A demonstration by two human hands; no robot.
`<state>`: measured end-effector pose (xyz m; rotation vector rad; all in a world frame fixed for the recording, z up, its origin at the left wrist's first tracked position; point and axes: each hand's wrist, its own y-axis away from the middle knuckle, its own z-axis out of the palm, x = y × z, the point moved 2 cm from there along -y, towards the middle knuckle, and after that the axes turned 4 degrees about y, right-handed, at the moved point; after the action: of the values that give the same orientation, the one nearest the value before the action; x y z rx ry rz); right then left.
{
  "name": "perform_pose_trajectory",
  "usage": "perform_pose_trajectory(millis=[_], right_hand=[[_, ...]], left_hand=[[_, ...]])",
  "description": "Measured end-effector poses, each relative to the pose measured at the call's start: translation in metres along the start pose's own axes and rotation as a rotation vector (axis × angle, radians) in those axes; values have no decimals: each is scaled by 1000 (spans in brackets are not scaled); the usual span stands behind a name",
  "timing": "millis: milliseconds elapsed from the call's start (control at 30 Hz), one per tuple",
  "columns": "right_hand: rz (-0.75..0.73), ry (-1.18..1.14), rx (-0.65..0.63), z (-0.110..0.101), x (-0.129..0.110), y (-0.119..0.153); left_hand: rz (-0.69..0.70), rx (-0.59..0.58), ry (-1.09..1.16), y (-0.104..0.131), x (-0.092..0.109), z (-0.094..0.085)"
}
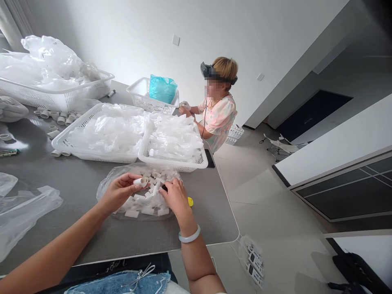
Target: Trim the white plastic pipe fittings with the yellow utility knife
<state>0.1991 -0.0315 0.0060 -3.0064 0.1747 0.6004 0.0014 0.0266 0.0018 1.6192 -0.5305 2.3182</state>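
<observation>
Between the thumb and fingers of my left hand [122,188] is a short white plastic pipe fitting [140,182], its open end turned to the right. My right hand [176,195] is closed a little to the right of it. A dark tip [164,187] pokes out by the fingers, and a yellow rounded piece [190,201] shows on the far side of the hand. Whether these belong to one tool I cannot tell. Both hands are over a clear plastic bag [107,179] spread open on the table, with many loose white pipe fittings [132,213] in it.
White baskets [173,164] of clear plastic bags stand just beyond my hands. More fittings [61,120] lie at the left, near a larger basket [92,92]. A loose bag [33,208] lies left. Across the table, a person [219,110] works beside a basket with a blue bag [162,89].
</observation>
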Motion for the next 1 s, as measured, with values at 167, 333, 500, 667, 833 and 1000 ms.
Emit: perform_pose_trajectory(millis=[167,333,500,667,833,1000], right_hand=[[-337,-316,202,-4,-23,4],[-465,-312,294,7,-52,6],[-446,-355,313,28,-59,8],[-442,-301,303,41,-60,10],[-301,-544,161,36,-61,6],[-221,-1051,-2,26,-51,4]], left_hand=[[-121,-8,169,0,-1,2],[-158,-49,154,1,3,0],[-147,-15,129,2,6,-7],[-226,75,268,0,2,-6],[-182,92,188,0,-2,-2],[-47,185,172,-2,4,-10]])
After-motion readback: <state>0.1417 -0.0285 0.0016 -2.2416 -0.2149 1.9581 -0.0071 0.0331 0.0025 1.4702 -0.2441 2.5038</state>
